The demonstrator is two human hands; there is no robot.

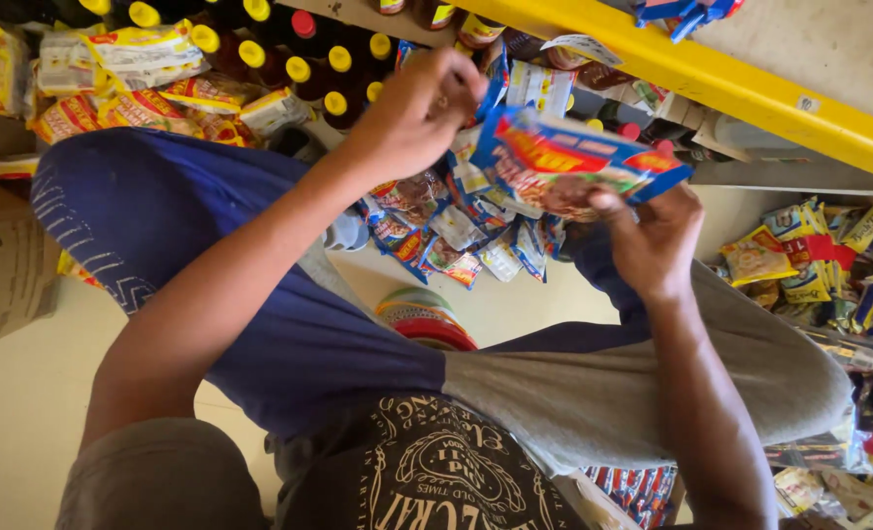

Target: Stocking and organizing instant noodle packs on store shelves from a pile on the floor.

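Blue and red shiny snack packet point(569, 162) sits up high between both hands, in front of the yellow shelf edge point(751, 93). Seen from the head camera, the right hand point(653, 240) pinches the packet's lower edge with its thumb on top. The left hand point(419, 113) is curled shut on the packet's top corner. A hanging strip of small blue packets point(456, 231) dangles just below. Dark bottles with yellow caps point(309, 69) stand behind the left hand. Yellow noodle packs point(142, 79) lie beside the bottles. More yellow packets point(810, 260) are piled at the right.
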